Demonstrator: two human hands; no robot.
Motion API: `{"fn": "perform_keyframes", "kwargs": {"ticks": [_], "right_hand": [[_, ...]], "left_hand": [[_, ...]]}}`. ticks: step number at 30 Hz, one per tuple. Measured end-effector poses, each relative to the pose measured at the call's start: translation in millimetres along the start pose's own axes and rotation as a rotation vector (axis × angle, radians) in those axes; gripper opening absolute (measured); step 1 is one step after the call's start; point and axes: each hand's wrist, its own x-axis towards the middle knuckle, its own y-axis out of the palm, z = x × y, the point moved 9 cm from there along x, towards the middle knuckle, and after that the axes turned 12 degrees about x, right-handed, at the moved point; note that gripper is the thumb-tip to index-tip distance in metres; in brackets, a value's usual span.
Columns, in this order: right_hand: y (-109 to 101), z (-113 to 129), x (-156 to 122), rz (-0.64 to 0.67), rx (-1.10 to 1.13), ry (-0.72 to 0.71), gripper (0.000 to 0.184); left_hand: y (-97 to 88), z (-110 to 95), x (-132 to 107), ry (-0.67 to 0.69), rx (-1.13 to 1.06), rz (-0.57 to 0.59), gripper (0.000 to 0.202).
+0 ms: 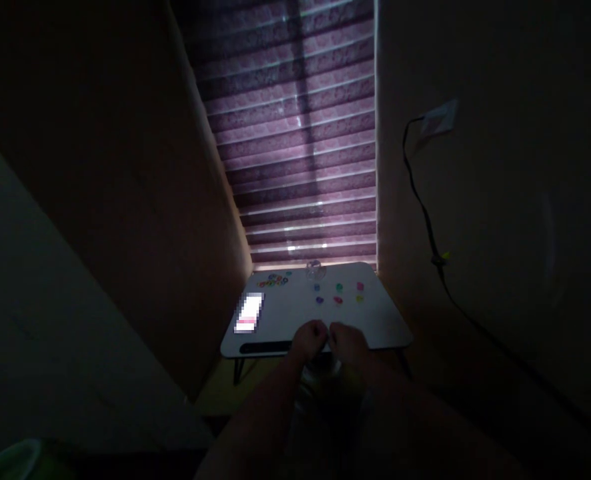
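Observation:
Over the front edge of a small white lap table (295, 310), my left hand (309, 340) and my right hand (348, 341) are held close together with fingers curled closed. Whatever they may hold between them is too dark and small to make out. Just beyond them lie several small coloured pieces (338, 300) in two short rows, among them blue, green, pink, red and yellow ones. A cluster of colourful ring-like pieces (273, 281) rests at the back left of the table. Behind the rows stands a clear round container (315, 269).
A lit, pixelated phone-like screen (249, 312) lies at the table's left. A dark slot (265, 347) runs along its front edge. Pleated purple blinds (295, 147) cover the window behind. On the right wall a black cable (418, 190) hangs from a socket (440, 119). The room is dim.

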Motion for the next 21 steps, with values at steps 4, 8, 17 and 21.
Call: {"fn": "perform_keyframes", "kwargs": {"ticks": [4,8,17,21], "right_hand": [[1.7,-6.3,1.5,0.019,0.017,0.008,0.018],[5.5,-14.2,5.7,0.052,0.043,0.009,0.019],[9.5,-16.4,5.1,0.042,0.073,0.003,0.017],[10.1,-17.4,7.7,0.044,0.091,0.014,0.017]], "left_hand": [[7.6,8.3,2.8,-0.011,-0.059,0.024,0.013],[14.6,17.6,8.0,-0.005,-0.127,0.015,0.017],[18.5,24.7,13.4,-0.008,-0.184,-0.005,0.016],[19.0,22.3,13.9,-0.003,-0.166,0.024,0.018]]}}
